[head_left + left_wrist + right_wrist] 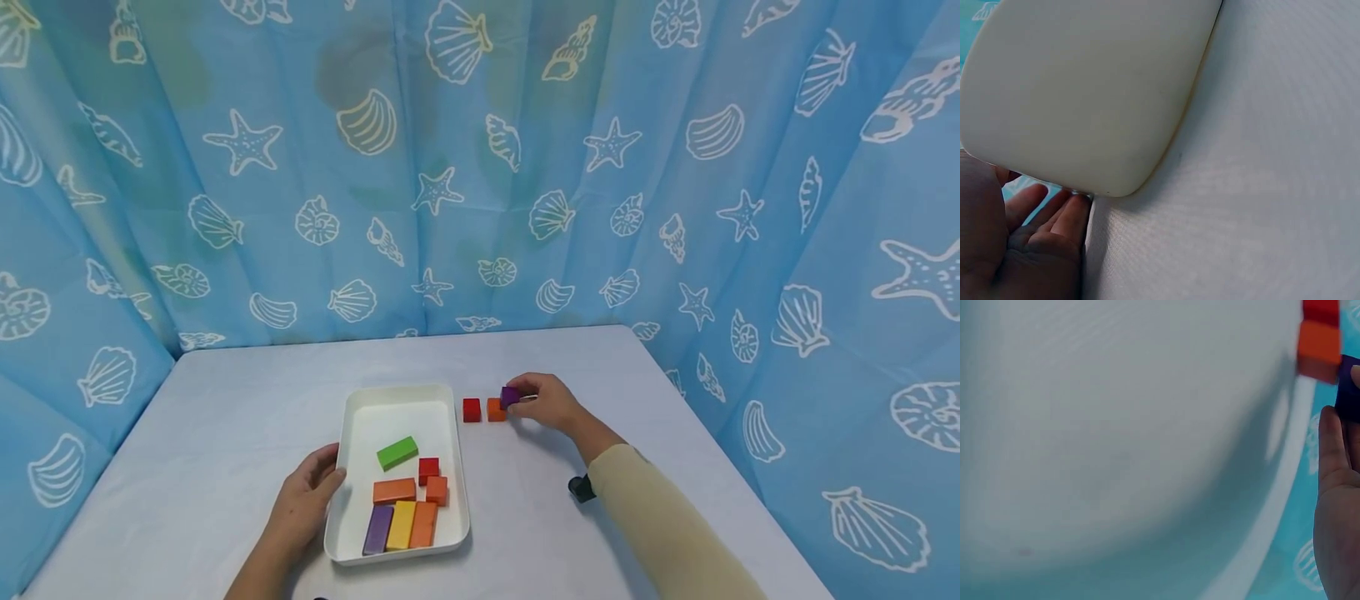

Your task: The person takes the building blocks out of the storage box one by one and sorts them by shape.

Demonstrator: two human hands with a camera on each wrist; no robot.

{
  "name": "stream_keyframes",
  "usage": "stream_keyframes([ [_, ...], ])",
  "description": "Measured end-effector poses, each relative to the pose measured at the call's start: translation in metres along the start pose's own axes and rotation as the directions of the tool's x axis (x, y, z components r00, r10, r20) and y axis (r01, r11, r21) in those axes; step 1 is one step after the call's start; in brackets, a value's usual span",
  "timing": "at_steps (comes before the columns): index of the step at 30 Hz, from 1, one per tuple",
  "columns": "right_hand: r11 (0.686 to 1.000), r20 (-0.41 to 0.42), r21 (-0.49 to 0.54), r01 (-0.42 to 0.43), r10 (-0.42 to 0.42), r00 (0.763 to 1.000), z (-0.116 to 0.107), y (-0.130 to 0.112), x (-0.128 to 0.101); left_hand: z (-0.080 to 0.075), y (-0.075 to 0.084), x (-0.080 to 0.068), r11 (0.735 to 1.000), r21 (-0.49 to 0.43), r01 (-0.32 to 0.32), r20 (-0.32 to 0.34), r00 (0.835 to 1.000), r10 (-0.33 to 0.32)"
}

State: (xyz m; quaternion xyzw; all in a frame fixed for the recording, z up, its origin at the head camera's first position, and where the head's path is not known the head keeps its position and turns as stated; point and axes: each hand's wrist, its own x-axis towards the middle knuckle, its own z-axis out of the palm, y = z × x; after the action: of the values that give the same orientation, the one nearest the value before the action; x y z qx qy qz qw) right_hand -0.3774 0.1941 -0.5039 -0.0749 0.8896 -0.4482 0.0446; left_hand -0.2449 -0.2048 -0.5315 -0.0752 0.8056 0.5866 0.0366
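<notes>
My right hand [542, 400] pinches a small purple cube [510, 396] just right of an orange cube [495, 409] and a red cube [471, 409] that sit in a row on the white table [225, 417]. The right wrist view shows the purple cube [1349, 387] at my fingertips beside the orange cube [1319, 342] and red cube [1321, 310]. My left hand [309, 493] rests against the left wall of a white tray [352, 417], thumb on its rim. The tray holds a green block [397, 452], a small red cube, orange blocks, a yellow block and a purple block.
A blue curtain with shells and starfish closes in the table on three sides. A small black object [579, 487] lies on the table by my right forearm. In the left wrist view the tray's outer wall [1085, 94] fills the upper left.
</notes>
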Motion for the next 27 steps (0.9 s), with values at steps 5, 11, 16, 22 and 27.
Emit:
stream_keyframes([
  [5, 1.0, -0.011, 0.012, -0.005, 0.005, 1.0, -0.005, 0.007, -0.003, -0.001, 0.0, -0.001, 1.0, 0.001, 0.003, 0.001, 1.0, -0.003],
  [11, 0.998, 0.02, -0.056, -0.007, 0.008, 1.0, -0.005, 0.01, 0.003, -0.001, -0.002, 0.0, 1.0, -0.009, -0.002, 0.0, 1.0, 0.002],
  [16, 0.974, 0.072, -0.225, -0.028, 0.045, 0.996, -0.002, 0.021, 0.008, 0.0, -0.002, 0.001, 1.0, -0.009, -0.007, -0.001, 1.0, 0.007],
  [22, 0.971, 0.063, -0.237, -0.021, 0.037, 0.997, -0.001, 0.023, 0.009, 0.0, 0.0, 0.001, 1.0, -0.003, 0.003, -0.005, 1.0, -0.003],
  [27, 0.973, 0.071, -0.228, -0.027, 0.044, 0.997, -0.002, 0.022, 0.01, -0.002, -0.001, 0.001, 1.0, -0.004, 0.004, -0.001, 1.0, -0.004],
])
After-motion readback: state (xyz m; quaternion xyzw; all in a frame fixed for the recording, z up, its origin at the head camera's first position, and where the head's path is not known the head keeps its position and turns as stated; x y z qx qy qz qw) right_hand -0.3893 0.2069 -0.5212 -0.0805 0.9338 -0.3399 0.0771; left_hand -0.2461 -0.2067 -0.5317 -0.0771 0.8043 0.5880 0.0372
